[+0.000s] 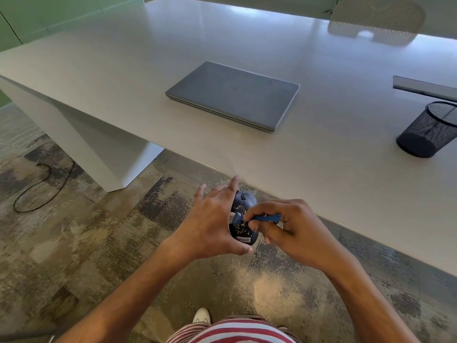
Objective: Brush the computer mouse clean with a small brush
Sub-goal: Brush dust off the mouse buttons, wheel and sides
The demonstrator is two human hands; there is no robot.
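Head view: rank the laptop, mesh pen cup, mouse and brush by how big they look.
1. laptop
2. mesh pen cup
3. mouse, partly hidden by the left hand
4. brush, partly hidden in the right hand

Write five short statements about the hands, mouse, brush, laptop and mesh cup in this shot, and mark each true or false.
1. The left hand holds the mouse off the table's edge. True.
2. The right hand holds a blue brush against the mouse. True.
3. The laptop is open. False: its lid is shut.
4. The mesh cup lies on the floor. False: it stands on the table.
5. The mouse looks clean. False: specks cover it.
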